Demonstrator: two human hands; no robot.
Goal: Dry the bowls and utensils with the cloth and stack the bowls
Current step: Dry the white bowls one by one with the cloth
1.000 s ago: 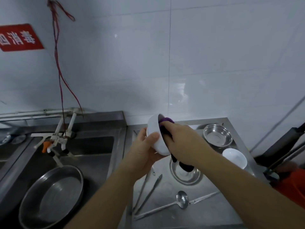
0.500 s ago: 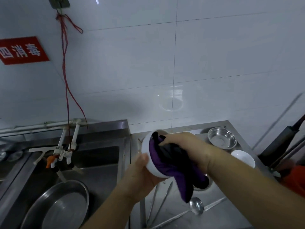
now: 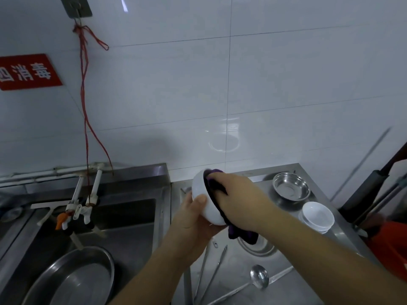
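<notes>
My left hand [image 3: 191, 219] grips a white bowl [image 3: 203, 195] from below, tilted on its side above the steel counter [image 3: 237, 289]. My right hand [image 3: 237, 198] presses a purple cloth [image 3: 214, 183] into the bowl's opening, and the cloth's tail hangs under my wrist. On the counter's right stand stacked white bowls [image 3: 317, 217] and a steel bowl [image 3: 290, 188]. Another steel bowl [image 3: 261, 248] sits partly hidden beneath my right arm. Tongs [image 3: 211, 274] and a ladle [image 3: 258, 279] lie near the front.
A steel sink [image 3: 123, 216] with taps [image 3: 86, 208] lies to the left, holding a large steel basin [image 3: 72, 280]. Dark handles [image 3: 370, 194] and a red object [image 3: 389, 247] stand at the right edge. White tiled wall behind.
The cloth has gone from hanging over the bowl's rim to being pushed inside by my right hand. The bowl has turned in my left hand, and the view has tilted up.
</notes>
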